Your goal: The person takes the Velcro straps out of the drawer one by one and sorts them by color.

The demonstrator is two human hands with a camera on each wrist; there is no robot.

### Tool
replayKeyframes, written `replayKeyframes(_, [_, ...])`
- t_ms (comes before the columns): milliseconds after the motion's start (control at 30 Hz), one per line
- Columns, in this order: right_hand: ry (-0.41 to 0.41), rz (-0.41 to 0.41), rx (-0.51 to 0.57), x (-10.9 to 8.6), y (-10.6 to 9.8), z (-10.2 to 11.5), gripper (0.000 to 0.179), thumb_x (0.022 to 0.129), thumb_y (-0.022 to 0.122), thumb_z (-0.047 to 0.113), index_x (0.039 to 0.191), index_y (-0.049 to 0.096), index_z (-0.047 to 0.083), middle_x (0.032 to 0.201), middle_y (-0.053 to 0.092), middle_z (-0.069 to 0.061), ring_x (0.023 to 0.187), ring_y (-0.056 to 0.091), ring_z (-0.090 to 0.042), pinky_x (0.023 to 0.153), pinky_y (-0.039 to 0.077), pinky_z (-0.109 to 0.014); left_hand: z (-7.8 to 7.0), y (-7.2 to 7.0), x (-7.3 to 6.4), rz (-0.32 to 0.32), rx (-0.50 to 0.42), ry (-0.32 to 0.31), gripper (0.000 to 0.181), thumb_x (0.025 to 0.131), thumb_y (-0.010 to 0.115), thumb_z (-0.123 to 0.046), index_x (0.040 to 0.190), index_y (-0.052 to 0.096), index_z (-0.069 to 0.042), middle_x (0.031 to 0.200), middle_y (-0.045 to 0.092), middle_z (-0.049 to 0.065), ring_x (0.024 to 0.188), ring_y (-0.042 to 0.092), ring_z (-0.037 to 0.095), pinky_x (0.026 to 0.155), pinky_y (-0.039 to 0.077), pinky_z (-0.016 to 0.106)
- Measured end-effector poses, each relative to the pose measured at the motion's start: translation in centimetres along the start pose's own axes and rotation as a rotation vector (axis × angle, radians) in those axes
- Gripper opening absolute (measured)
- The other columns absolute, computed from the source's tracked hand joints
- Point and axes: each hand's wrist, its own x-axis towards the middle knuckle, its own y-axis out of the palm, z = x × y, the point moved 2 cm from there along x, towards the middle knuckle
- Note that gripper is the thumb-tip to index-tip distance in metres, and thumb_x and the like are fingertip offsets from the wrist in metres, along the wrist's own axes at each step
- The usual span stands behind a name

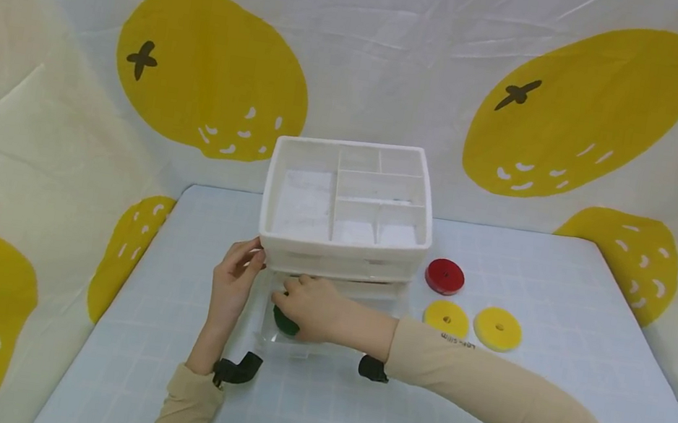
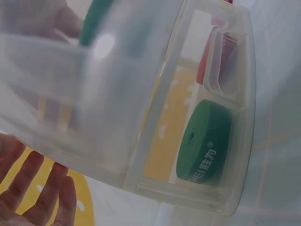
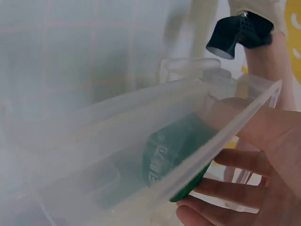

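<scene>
My right hand [image 1: 321, 309] reaches into a pulled-out clear drawer [image 1: 351, 351] and grips a green roll [image 1: 285, 322] by its edge. Through the drawer wall in the right wrist view, white lettering shows on that roll [image 3: 174, 153], with fingers [image 3: 230, 192] around its near side. The left hand [image 1: 234, 276] rests against the front left corner of the white storage box [image 1: 343, 250], its fingers loosely bent. Behind a clear panel in the left wrist view lies a green roll [image 2: 204, 141] with white lettering, near a recessed handle [image 2: 225, 66].
Right of the box lie a red roll [image 1: 444, 277] and two yellow rolls [image 1: 446, 318], [image 1: 497, 329] on the pale checked tablecloth [image 1: 308, 419]. The box top has several compartments. A fruit-patterned cloth hangs behind. Black wrist mounts [image 1: 238, 370] sit at both wrists.
</scene>
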Motion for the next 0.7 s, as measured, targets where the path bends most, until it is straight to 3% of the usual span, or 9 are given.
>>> replayKeyframes(233, [0.019,-0.036,0.026,-0.8,0.2,-0.3,0.059,0.08,0.073,0.049,0.13,0.057,0.021,0.123,0.061,-0.002,0.1,0.06,-0.02,0.074,0.055,-0.027,-0.1,0.0,0.0,-0.001,0.002,0.001,0.031,0.092,0.06,-0.001,0.121,0.06,0.009,0.103,0.061,-0.012,0.091,0.061,0.003,0.077,0.055,0.014])
replayKeyframes(367, [0.071,-0.039,0.12,-1.4,0.3,-0.8,0.059,0.079,0.074,0.048,0.129,0.058,0.021,0.124,0.061,-0.003,0.103,0.058,-0.021,0.074,0.054,-0.028,-0.1,0.0,0.1,0.001,0.001,-0.009,0.031,0.092,0.06,-0.002,0.122,0.06,0.009,0.103,0.06,-0.011,0.092,0.061,0.003,0.078,0.055,0.014])
replayKeyframes(600, [0.118,-0.154,0.285,-3.0,0.5,-1.6,0.06,0.074,0.079,0.048,0.125,0.062,0.022,0.112,0.063,0.001,0.095,0.057,-0.018,0.064,0.051,-0.024,0.0,0.0,0.0,-0.004,-0.007,-0.016,0.031,0.093,0.06,-0.002,0.121,0.06,0.009,0.103,0.06,-0.011,0.092,0.061,0.003,0.078,0.055,0.014])
replayKeyframes(700, [0.143,-0.188,0.37,-3.8,0.3,-1.9,0.06,0.074,0.08,0.047,0.125,0.062,0.022,0.113,0.062,0.001,0.096,0.056,-0.017,0.068,0.051,-0.024,0.0,0.0,0.0,-0.006,-0.008,-0.017,0.03,0.093,0.06,-0.001,0.121,0.06,0.009,0.103,0.06,-0.011,0.092,0.061,0.003,0.077,0.054,0.014])
